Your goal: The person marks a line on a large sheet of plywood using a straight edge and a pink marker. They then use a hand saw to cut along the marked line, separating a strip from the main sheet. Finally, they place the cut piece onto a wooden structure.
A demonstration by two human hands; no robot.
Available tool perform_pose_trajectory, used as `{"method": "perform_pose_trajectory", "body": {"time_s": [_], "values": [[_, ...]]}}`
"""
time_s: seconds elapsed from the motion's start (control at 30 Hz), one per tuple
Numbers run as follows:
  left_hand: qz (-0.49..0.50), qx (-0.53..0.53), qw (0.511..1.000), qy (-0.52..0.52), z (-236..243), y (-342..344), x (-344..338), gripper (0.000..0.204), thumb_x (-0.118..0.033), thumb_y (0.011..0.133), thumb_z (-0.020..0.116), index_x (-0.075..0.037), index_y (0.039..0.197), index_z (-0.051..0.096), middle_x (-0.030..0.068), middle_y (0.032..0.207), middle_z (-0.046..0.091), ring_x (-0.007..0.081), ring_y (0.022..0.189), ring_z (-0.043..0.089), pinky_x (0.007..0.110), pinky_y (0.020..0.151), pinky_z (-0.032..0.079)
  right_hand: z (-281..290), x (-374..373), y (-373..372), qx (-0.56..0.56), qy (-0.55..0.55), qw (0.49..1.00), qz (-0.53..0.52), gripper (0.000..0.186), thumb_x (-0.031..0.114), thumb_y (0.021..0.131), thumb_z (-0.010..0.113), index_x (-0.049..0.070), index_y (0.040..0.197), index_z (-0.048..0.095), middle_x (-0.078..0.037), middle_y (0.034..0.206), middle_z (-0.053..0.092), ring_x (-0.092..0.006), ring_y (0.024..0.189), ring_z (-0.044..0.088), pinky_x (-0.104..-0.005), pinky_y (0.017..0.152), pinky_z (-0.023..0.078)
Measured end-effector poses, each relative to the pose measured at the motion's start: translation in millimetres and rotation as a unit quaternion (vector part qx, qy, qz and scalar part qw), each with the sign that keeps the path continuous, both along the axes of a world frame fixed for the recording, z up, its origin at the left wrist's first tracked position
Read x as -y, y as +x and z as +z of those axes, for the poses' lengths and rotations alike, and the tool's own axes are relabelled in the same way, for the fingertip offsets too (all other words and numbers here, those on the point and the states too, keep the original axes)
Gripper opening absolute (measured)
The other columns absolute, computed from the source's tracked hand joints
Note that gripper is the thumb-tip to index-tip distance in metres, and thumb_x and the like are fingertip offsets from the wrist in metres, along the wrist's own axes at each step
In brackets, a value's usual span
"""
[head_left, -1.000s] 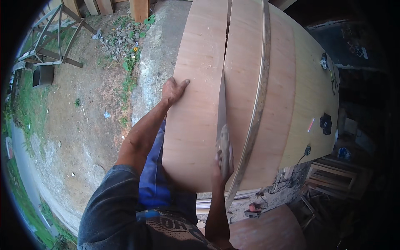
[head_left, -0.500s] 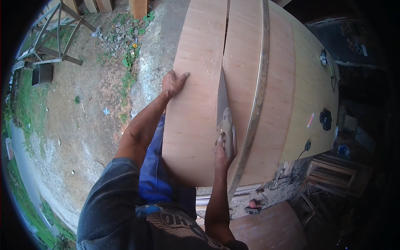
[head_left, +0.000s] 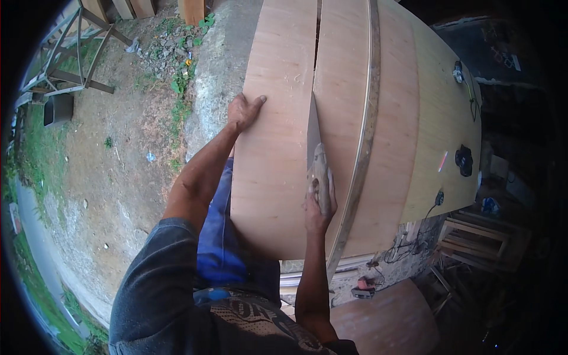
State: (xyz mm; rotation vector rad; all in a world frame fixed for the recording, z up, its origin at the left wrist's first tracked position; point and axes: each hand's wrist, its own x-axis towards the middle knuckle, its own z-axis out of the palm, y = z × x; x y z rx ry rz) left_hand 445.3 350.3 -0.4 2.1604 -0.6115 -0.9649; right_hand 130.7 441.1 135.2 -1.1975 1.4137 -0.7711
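A large plywood sheet [head_left: 272, 171] lies before me, with a long dark cut [head_left: 318, 44] running from its far edge toward me. My right hand [head_left: 320, 214] is closed round the wooden handle of a handsaw [head_left: 313, 133]. The saw's blade stands in the plywood at the near end of the cut, its lower part hidden below the surface. At the sheet's left edge, my left hand [head_left: 243, 112] grips the board with the thumb on top; its other fingers are partly hidden. Bits of sawdust lie beside the cut.
A long straight strip [head_left: 362, 151] lies right of the saw. Farther right, a pale sheet [head_left: 444, 136] bears a black tool [head_left: 464, 160] and a cord. Below are a red and dark power tool [head_left: 364, 287] and wooden frames [head_left: 473, 236]. Dirt ground with a bin [head_left: 58, 110] is at left.
The saw and my right hand have moved slightly away from me along the cut. My left hand keeps its place on the board's edge. The whole view has shifted a little.
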Motion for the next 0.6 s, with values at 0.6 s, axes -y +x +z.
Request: {"method": "perform_pose_trajectory", "body": {"time_s": [0.6], "values": [[0.014,0.008,1.0,-0.018,-9.8,4.6,-0.4,0.071,-0.054,0.083,0.074,0.009,0.115,0.065,0.0286,0.11,0.07,0.0381,0.107,0.068,0.042,0.096,0.052,33.4,-109.2,-74.7,-0.169,-0.048,0.982,0.063,0.063,0.007,0.09,0.065,0.0,0.149,0.043,-0.012,0.107,0.067,-0.0094,0.066,0.058,-0.0241,0.055,0.048]]}}
